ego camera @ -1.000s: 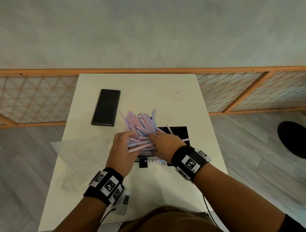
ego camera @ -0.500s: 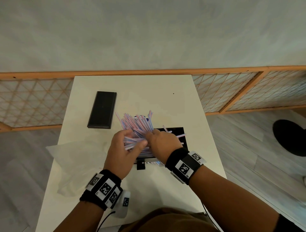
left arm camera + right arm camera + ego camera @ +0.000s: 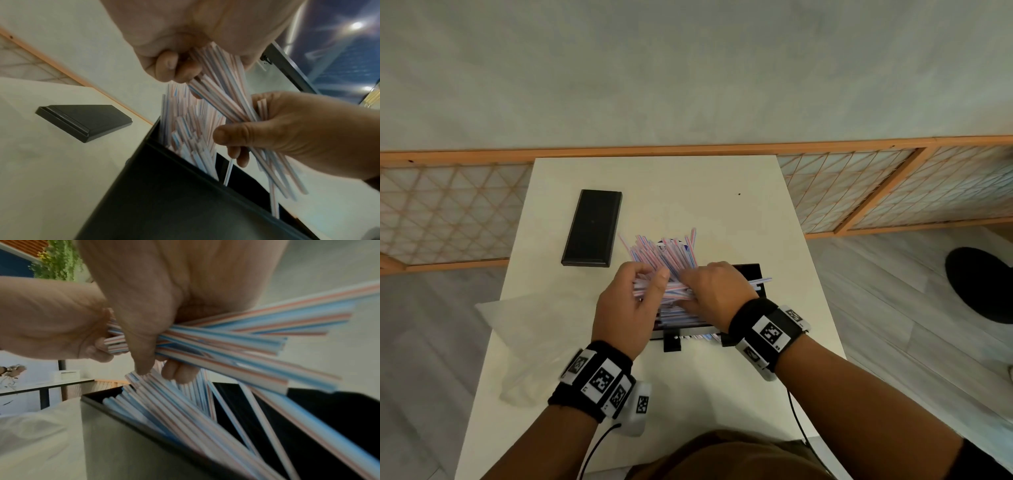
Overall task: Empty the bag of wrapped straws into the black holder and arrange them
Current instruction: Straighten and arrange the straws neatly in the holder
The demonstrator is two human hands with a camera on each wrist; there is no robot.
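A black holder (image 3: 751,275) stands on the white table (image 3: 688,192), with several wrapped red, white and blue straws (image 3: 666,250) fanning out of its far left part. Both hands hold one crosswise bundle of straws (image 3: 674,291) just above the holder's opening. My left hand (image 3: 635,298) grips the bundle's left end (image 3: 218,91). My right hand (image 3: 714,289) grips it near the middle (image 3: 205,340), and the free ends stick out to the right (image 3: 762,281). More straws lean inside the holder (image 3: 164,402) (image 3: 191,138). The empty clear bag (image 3: 530,335) lies flat at my left.
A flat black lid (image 3: 592,228) lies on the table at the far left, apart from the holder. A wooden lattice screen (image 3: 893,185) runs behind the table. Wood floor shows on both sides, with a round black base (image 3: 983,284) at the right.
Both hands have drawn closer together over the holder, gathering loose straws into one crosswise bundle and lifting it slightly. The straws standing in the holder remain fanned out.
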